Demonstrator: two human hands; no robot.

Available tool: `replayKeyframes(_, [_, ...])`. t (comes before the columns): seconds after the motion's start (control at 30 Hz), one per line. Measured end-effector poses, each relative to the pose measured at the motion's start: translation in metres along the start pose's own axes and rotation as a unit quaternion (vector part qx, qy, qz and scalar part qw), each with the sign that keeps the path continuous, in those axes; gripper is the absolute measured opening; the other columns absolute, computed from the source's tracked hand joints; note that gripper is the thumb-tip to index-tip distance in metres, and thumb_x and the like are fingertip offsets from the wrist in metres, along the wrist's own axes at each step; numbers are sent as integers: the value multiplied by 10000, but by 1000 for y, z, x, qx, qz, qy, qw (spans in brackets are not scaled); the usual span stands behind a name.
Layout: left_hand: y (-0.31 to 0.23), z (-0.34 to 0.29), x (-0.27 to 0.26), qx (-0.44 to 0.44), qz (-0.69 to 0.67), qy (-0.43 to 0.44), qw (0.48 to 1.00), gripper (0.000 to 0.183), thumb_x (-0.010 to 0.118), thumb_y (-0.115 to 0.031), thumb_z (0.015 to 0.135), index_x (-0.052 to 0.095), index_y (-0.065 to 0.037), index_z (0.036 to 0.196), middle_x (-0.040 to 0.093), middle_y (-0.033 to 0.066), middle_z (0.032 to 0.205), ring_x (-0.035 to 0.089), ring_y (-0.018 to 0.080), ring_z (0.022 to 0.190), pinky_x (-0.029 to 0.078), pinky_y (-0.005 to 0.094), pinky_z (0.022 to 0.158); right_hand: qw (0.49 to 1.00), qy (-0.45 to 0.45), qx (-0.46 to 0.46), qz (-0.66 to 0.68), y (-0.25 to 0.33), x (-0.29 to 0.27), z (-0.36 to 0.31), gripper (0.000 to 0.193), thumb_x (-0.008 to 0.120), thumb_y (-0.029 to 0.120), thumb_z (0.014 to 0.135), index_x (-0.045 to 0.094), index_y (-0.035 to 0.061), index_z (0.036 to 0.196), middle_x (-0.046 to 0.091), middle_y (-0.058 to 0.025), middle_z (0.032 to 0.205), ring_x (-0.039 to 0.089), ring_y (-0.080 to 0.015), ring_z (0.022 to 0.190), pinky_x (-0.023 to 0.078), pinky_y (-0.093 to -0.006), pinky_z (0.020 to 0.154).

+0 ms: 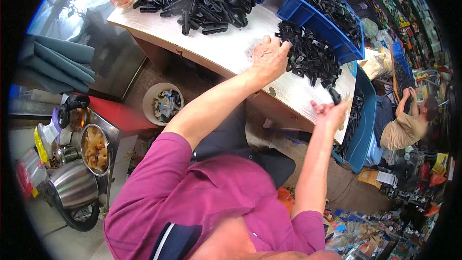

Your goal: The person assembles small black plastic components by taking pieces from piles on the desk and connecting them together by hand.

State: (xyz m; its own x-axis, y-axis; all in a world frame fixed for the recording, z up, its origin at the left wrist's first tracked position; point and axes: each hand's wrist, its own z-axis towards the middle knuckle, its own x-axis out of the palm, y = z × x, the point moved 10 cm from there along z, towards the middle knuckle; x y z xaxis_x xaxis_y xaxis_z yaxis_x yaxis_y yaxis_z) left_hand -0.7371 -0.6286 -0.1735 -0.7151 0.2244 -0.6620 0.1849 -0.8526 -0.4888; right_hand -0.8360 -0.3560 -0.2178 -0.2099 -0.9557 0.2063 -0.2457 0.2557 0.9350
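Note:
My right hand [330,114] is at the right end of the white table [240,50], palm partly up, gripping a small black plastic part [334,95] between thumb and fingers. My left hand [272,58] rests by the left edge of a heap of small black parts [310,50], its fingers curled down. Its fingertips are hidden, so what it pinches, if anything, does not show. A larger pile of longer black plastic pieces [202,0] covers the far left of the table.
A blue crate [353,50] full of black parts stands beyond the heap. At the table's right end is a teal bin [363,130]. A white bucket [156,115] stands on the floor, left. A metal kettle [74,185] is farther left. Another person [404,127] sits at right.

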Motion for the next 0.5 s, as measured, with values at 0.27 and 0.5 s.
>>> replayKeyframes(0.27, [-8,-5,7,42,-18,-11,999,185,594,-23,763,555,-59,940,624,148,849,589,337,876,512,454,709,973,-220,-66,15,69,-110,66,404,520,325,937,480,-72,1003,450,-149,606,538,-292,553,619,-571,608])
replayKeyframes(0.5, [8,-9,-6,-26,-127,-40,991,179,644,-136,861,536,-38,966,628,182,854,649,383,805,520,468,702,997,-34,-31,-55,32,-45,43,321,666,340,857,606,55,991,409,-50,548,518,-214,518,581,-558,575])
